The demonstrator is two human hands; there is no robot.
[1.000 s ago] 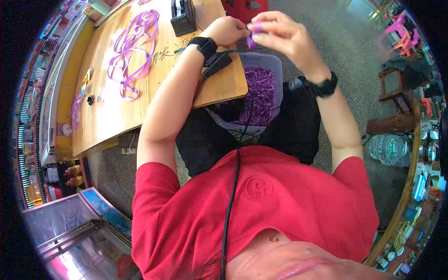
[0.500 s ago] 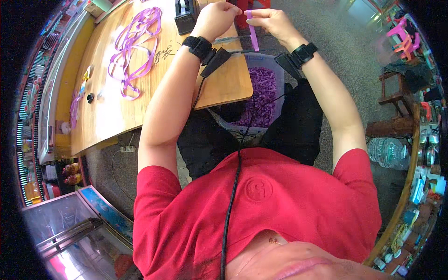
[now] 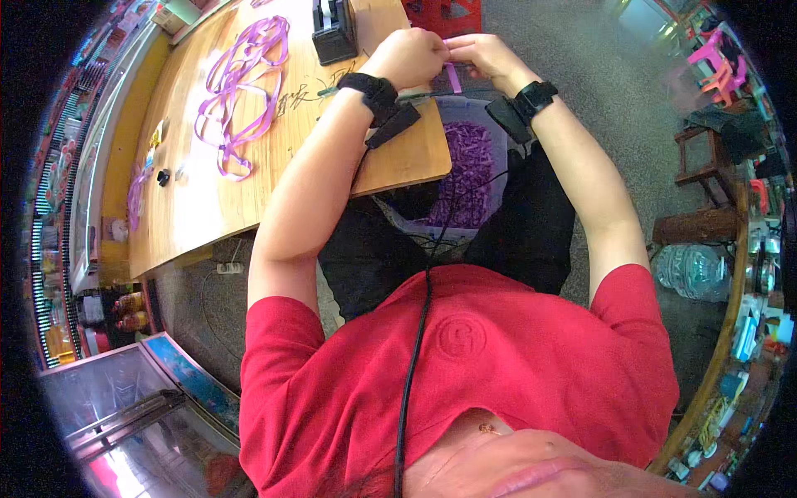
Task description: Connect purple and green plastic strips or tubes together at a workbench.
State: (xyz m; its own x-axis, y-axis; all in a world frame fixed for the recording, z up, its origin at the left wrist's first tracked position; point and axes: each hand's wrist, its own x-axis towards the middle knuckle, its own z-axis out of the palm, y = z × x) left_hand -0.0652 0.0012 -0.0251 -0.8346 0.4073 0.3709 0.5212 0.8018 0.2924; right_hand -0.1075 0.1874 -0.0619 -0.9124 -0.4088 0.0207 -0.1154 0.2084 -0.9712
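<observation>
Beyond the right corner of the wooden table (image 3: 397,162), my hands meet over a short strip of purple ribbon (image 3: 453,79). My right hand (image 3: 483,56) pinches its upper part between thumb and fingers, and the loose end hangs down. Pressed close beside it is my left hand (image 3: 410,58), fingers closed; its fingertips are turned away, so what they grip is hidden. Below both hands, a translucent plastic bin (image 3: 501,137) between my legs holds many purple ribbon pieces (image 3: 466,170).
A long tangle of purple ribbon (image 3: 271,116) lies on the table, with a black tape dispenser (image 3: 334,41) near its far edge. A small black object (image 3: 163,176) sits at left. A red plastic stool (image 3: 448,15) stands beyond; a black cable (image 3: 425,315) runs down my front.
Both hands have drawn closer together and slightly lower, my left moving right. The ribbon strip, formerly stretched down from my right fingers, now shows only its lower part.
</observation>
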